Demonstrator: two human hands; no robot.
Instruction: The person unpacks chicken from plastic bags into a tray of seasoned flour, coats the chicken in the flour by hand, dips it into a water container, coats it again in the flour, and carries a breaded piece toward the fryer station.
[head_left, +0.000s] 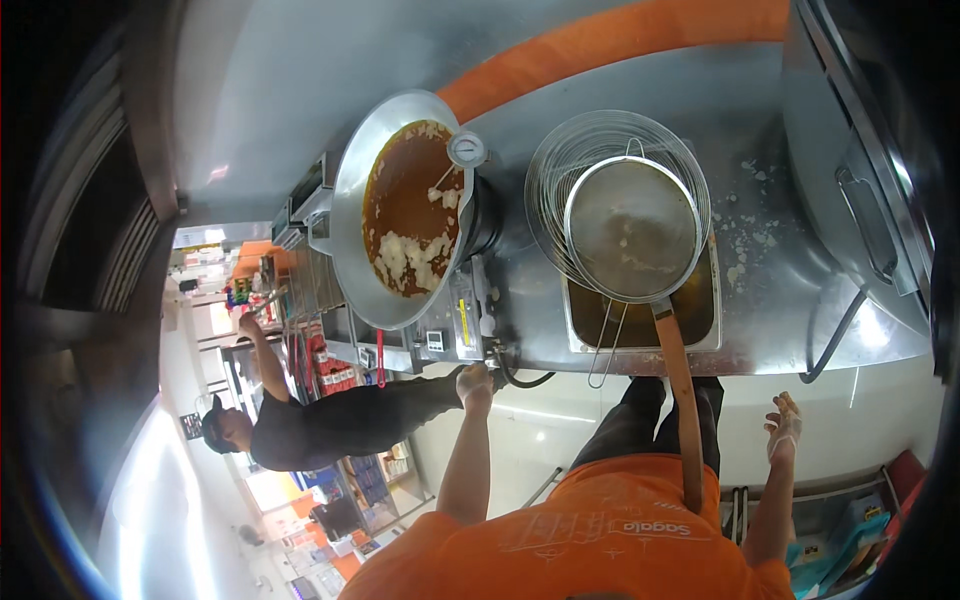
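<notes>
My left hand [475,386] is closed at the counter's front edge, beside a metal valve [497,352] with a black hose; whatever is in its fingers is hidden. Out to the right, my right hand [784,428] hangs before the counter, holding nothing, fingers loosely bent and apart with pale residue on them. A wide metal wok [350,200] of brown oil stands on a burner at the left, with pale batter pieces [412,262] floating in it. A dial thermometer [466,150] is clipped on its rim. A wood-handled mesh strainer [632,230] lies over a wire basket [548,190] above a rectangular oil pan [718,320].
Pale crumbs [752,215] are scattered on the steel counter [750,310]. A large metal appliance [850,190] with a handle stands at the right. A small timer [435,341] and a red-handled tool [381,358] are near the wok. Another person [330,425] works at the left.
</notes>
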